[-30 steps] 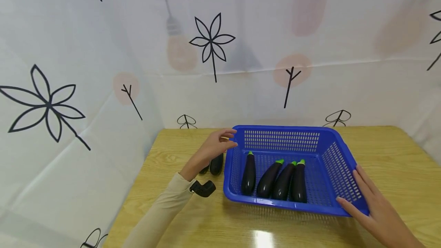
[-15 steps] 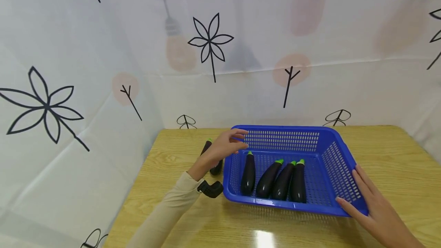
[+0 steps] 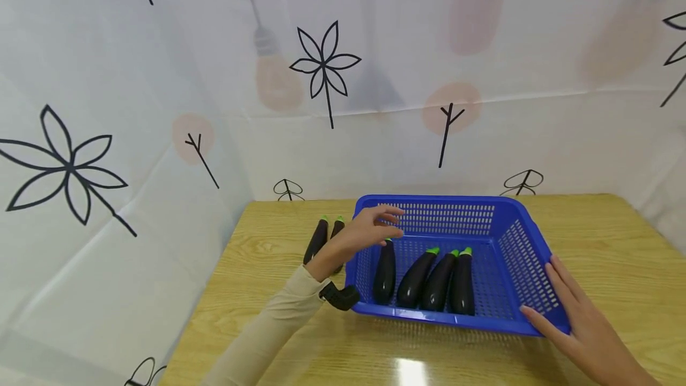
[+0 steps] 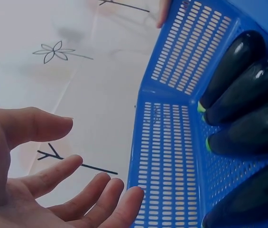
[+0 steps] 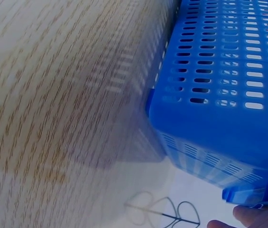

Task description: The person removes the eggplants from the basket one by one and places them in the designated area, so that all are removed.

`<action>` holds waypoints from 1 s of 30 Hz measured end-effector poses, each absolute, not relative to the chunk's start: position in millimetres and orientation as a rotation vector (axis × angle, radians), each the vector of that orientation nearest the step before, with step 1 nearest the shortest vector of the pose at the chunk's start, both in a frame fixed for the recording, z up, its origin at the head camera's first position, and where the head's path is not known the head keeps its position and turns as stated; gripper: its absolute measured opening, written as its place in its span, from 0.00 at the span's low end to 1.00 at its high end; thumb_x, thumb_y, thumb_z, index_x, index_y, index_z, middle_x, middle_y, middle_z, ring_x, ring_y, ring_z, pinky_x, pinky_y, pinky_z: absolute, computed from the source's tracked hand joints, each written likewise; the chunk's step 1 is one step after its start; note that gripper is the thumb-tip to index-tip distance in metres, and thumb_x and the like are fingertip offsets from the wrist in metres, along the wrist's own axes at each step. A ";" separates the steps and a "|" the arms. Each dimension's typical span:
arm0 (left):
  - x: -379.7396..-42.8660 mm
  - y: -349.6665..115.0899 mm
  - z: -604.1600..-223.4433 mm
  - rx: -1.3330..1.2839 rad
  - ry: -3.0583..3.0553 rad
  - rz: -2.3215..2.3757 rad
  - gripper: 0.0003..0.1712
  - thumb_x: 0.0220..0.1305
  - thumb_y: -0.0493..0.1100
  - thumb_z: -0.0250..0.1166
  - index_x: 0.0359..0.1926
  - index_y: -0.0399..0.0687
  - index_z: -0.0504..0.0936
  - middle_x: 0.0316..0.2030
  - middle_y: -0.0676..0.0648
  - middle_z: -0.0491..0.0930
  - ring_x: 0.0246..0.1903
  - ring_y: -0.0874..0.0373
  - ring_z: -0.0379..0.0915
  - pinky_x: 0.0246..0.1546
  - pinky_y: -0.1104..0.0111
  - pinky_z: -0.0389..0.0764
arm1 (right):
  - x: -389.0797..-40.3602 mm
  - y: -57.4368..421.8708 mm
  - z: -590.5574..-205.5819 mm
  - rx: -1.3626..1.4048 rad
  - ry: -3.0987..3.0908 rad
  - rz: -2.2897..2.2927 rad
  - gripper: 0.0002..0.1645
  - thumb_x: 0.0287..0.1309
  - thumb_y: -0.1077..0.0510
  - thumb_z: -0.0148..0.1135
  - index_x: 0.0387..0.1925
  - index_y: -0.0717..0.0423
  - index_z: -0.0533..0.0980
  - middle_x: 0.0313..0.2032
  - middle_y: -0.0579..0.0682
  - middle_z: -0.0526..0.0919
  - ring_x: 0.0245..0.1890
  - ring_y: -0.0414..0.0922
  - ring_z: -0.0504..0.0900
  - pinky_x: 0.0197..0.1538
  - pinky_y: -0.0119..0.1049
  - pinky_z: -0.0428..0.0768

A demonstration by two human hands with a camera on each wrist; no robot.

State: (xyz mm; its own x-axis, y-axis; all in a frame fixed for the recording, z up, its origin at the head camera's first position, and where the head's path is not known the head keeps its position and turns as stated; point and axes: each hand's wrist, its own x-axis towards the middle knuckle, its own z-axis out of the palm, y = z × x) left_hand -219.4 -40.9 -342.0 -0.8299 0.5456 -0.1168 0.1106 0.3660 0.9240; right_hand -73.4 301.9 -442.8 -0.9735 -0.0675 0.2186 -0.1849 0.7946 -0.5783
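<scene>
Several dark eggplants (image 3: 415, 279) with green stem ends lie side by side in a blue plastic basket (image 3: 445, 198). My left hand (image 3: 370, 228) hovers over the basket's left side, holding nothing, its fingers loosely bent and thumb apart. In the left wrist view, that hand (image 4: 43, 180) has a gap between thumb and fingers, and the eggplants (image 4: 247, 126) show to its right. My right hand (image 3: 584, 326) grips the basket's front right corner, thumb on the front rim and fingers along the right side. Only its fingertips show in the right wrist view.
Two more eggplants (image 3: 317, 240) lie on the wooden table (image 3: 268, 243) left of the basket, one partly hidden by my left forearm. A white patterned cloth (image 3: 386, 153) hangs behind the table and along its left side.
My left hand has moved right, from the basket's left edge to over its inside, uncovering the two eggplants on the table. The right hand and basket stay almost still.
</scene>
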 end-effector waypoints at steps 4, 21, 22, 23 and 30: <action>-218.6 -33.0 -343.9 0.574 2.206 1.451 0.26 0.63 0.43 0.63 0.62 0.54 0.72 0.55 0.49 0.74 0.48 0.60 0.74 0.44 0.63 0.78 | -72.8 303.5 -444.4 0.206 -2.785 0.931 0.54 0.61 0.49 0.60 0.74 0.52 0.35 0.74 0.50 0.30 0.70 0.65 0.35 0.61 0.70 0.34; -226.5 -2.2 -353.8 0.576 2.108 1.415 0.22 0.61 0.44 0.65 0.57 0.52 0.77 0.51 0.50 0.76 0.45 0.60 0.74 0.38 0.64 0.80 | -73.5 302.7 -443.0 0.183 -2.798 0.904 0.54 0.61 0.50 0.60 0.74 0.54 0.36 0.74 0.52 0.31 0.67 0.72 0.39 0.57 0.74 0.38; -226.7 -0.4 -354.2 0.579 2.101 1.411 0.22 0.61 0.44 0.65 0.58 0.51 0.77 0.51 0.49 0.76 0.44 0.60 0.74 0.38 0.64 0.81 | -73.4 302.8 -443.0 0.181 -2.800 0.904 0.54 0.61 0.50 0.60 0.74 0.54 0.36 0.74 0.52 0.30 0.67 0.71 0.39 0.57 0.74 0.38; -226.8 1.3 -354.4 0.579 2.095 1.406 0.22 0.61 0.43 0.65 0.58 0.51 0.77 0.50 0.49 0.76 0.44 0.60 0.74 0.38 0.64 0.81 | -73.2 302.7 -443.0 0.178 -2.804 0.900 0.54 0.61 0.49 0.60 0.74 0.54 0.36 0.73 0.52 0.30 0.67 0.71 0.38 0.57 0.74 0.38; -227.1 9.9 -359.5 0.591 2.036 1.394 0.22 0.62 0.42 0.64 0.57 0.49 0.76 0.50 0.49 0.76 0.46 0.55 0.76 0.40 0.62 0.81 | -73.1 301.2 -441.8 0.191 -2.795 0.906 0.54 0.61 0.49 0.60 0.74 0.53 0.36 0.74 0.51 0.31 0.68 0.71 0.38 0.57 0.74 0.38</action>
